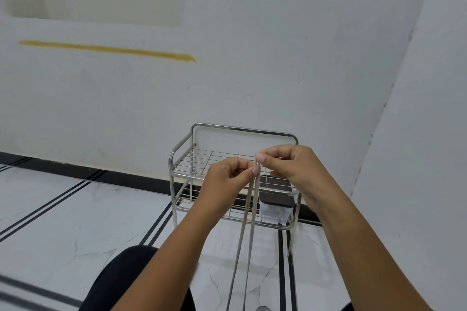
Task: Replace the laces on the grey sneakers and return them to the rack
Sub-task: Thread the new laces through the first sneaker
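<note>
Above the rack (242, 131), left hand (228, 177) and right hand (290, 164) each pinch the lace (249, 222) — keep both strands even and taut — untwisted

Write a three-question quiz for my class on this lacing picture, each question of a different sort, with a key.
1. True or false: both ends of the lace are held up by the left hand and right hand.
2. Which stands on the lower shelf of the metal rack? A. a grey sneaker B. a container with a dark lid C. a folded towel
3. Fill in: the yellow stripe is painted on the ____.

Key: 1 true; 2 B; 3 wall.
</note>
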`<state>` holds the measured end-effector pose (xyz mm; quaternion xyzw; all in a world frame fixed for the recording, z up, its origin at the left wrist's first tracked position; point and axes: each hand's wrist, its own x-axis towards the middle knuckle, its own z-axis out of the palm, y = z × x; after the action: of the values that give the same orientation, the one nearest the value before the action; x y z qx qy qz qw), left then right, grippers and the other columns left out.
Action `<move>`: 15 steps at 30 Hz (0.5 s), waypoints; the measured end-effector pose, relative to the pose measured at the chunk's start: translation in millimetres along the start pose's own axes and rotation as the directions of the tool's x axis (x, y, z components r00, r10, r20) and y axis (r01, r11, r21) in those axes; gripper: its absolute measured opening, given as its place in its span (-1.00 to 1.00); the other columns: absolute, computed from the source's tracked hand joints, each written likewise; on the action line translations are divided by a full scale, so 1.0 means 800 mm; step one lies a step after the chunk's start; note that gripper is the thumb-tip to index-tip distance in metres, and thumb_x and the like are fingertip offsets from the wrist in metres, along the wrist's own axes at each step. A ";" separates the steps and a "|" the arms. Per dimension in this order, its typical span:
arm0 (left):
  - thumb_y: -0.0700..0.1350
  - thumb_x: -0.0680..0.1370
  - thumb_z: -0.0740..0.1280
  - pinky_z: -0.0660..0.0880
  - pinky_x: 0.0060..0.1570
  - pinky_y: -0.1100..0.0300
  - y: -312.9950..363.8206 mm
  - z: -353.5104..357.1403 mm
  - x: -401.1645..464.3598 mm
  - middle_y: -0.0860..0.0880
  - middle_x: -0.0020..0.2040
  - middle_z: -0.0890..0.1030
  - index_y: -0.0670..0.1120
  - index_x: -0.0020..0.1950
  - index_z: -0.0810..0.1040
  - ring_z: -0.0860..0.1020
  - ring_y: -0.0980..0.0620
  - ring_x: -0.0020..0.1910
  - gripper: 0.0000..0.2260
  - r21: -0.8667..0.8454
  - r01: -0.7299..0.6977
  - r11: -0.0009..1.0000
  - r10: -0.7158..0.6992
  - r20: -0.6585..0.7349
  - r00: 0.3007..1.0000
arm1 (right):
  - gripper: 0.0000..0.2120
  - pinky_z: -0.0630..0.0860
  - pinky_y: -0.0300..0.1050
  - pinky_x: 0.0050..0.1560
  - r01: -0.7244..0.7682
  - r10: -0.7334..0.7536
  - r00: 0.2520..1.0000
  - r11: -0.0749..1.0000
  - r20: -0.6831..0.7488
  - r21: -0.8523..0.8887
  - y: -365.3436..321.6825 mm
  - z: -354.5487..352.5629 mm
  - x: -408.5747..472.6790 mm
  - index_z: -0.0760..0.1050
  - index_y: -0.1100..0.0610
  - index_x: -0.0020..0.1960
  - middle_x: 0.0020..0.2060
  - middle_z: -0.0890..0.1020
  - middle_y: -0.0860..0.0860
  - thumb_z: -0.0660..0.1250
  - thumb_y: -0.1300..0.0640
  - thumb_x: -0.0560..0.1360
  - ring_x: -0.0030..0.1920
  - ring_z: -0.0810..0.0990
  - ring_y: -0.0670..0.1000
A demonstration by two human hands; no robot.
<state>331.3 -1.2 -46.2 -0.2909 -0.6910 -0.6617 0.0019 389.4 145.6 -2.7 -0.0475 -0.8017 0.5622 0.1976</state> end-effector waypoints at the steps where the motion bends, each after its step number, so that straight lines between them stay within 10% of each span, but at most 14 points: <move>1: -0.08 0.51 0.42 0.54 -0.13 0.35 -0.001 0.000 0.000 0.00 -0.20 0.67 -0.10 -0.08 0.65 0.61 0.16 -0.20 -0.90 0.002 0.004 1.000 -0.004 0.002 1.000 | -0.90 0.59 0.00 0.10 0.006 -0.006 1.000 1.000 0.004 -0.009 0.002 0.000 0.000 0.70 0.01 -0.14 -0.17 0.72 -0.06 0.51 0.02 0.39 -0.02 0.66 0.01; 10: -0.05 0.53 0.35 0.50 -0.17 0.15 -0.087 -0.022 0.008 0.03 -0.22 0.60 -0.04 -0.12 0.56 0.58 0.01 -0.22 -0.91 0.215 0.280 0.936 -0.148 -0.482 0.864 | -0.89 0.56 -0.23 -0.19 -0.172 0.133 0.909 0.983 -0.396 -0.064 0.107 0.018 0.009 0.45 0.06 0.01 -0.24 0.64 -0.02 0.16 0.10 0.64 -0.27 0.64 -0.06; 15: -0.13 0.54 0.21 0.59 -0.15 0.09 -0.203 -0.004 -0.034 -0.03 -0.19 0.66 -0.10 -0.10 0.53 0.64 -0.01 -0.19 -0.87 0.215 0.579 0.787 -0.424 -0.493 0.760 | -0.74 0.58 0.04 0.10 -0.624 0.592 0.781 0.730 -0.198 -0.279 0.281 0.080 -0.044 0.55 0.35 0.18 0.04 0.62 0.23 0.19 0.31 0.55 0.00 0.64 0.15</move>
<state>287.3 -7.7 -204.5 0.0626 -0.8341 -0.5476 0.0221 364.8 160.6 -237.6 -0.3662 -0.8134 0.4509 0.0298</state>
